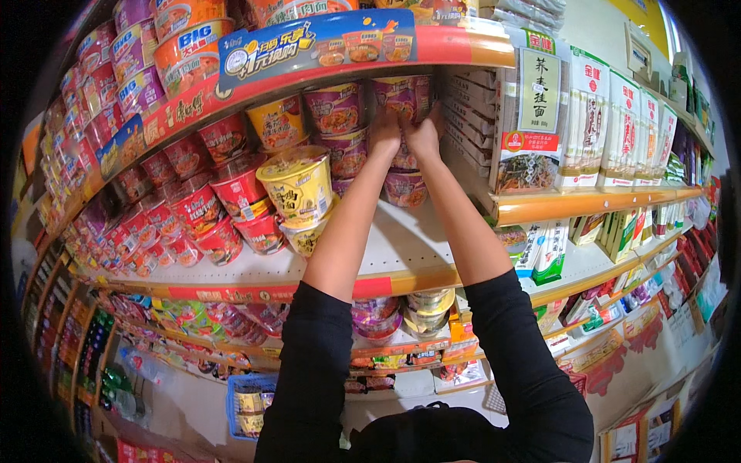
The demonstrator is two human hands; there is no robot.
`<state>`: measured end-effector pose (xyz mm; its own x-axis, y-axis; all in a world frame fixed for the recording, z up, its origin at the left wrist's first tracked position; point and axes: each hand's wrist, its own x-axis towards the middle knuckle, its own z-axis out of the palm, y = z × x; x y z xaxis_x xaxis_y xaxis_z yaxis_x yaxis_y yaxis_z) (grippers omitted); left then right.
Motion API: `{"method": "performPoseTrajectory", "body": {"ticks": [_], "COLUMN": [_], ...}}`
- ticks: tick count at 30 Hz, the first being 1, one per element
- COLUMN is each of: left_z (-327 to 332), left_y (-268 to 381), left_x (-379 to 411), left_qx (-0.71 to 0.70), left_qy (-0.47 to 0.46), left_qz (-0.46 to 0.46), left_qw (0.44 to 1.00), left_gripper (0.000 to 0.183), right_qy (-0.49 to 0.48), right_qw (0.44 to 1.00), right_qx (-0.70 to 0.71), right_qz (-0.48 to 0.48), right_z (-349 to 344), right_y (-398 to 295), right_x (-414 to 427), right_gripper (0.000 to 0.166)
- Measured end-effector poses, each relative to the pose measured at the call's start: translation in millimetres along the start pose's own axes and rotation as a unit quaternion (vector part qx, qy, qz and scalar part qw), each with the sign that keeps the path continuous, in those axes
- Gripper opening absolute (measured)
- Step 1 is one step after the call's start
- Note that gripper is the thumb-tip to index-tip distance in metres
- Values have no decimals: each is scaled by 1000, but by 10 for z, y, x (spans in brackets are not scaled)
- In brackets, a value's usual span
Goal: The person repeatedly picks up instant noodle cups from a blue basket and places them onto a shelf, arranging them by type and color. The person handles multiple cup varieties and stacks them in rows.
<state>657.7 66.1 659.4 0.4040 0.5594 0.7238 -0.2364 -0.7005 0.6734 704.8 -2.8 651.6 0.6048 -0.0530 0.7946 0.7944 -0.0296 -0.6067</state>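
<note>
Both arms reach deep into a shelf bay of instant noodle cups. My left hand (385,134) is at the left side of a purple instant noodle cup (402,94), and my right hand (426,134) is at its right side. The two hands hold this cup between them at the top of a stack, close under the shelf above; the fingertips are partly hidden. Lower in the same stack is another purple noodle cup (405,188). To the left stand more purple cups (334,109), and nearer the front edge a yellow noodle cup (296,186) sits on another yellow one.
Red noodle cups (200,202) fill the shelf's left part. An upper shelf edge with a blue promotional strip (318,46) overhangs my hands. Packs of dried noodles (529,116) stand right of the bay's side. Below left, a blue plastic basket (233,405) holds several yellow cups.
</note>
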Motion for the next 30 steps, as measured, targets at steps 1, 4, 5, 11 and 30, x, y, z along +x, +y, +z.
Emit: {"method": "performPoseTrajectory", "body": {"ticks": [1, 4, 5, 11, 30], "left_z": [26, -47, -111, -846, -3407], "left_y": [96, 360, 422, 765, -1190], "left_x": [-126, -578, -855, -2472, -6565], "left_qx": [-30, -99, -226, -251, -53], "left_qy": [-14, -24, -48, -65, 495], "left_qz": [16, -27, -95, 23, -513], "left_qw": [999, 994, 968, 966, 699], "left_gripper": [52, 52, 59, 50, 35], "right_qy": [18, -82, -127, -228, -755], "right_qw": [1000, 956, 906, 838, 474], "right_qx": [17, 259, 372, 453, 212], "right_qz": [-5, 108, 154, 200, 401], "right_z": [-66, -388, -543, -1456, -406], "right_y": [0, -125, -199, -792, -806], "right_x": [-41, -395, -574, -1716, -6590], "right_gripper": [88, 71, 70, 53, 48]}}
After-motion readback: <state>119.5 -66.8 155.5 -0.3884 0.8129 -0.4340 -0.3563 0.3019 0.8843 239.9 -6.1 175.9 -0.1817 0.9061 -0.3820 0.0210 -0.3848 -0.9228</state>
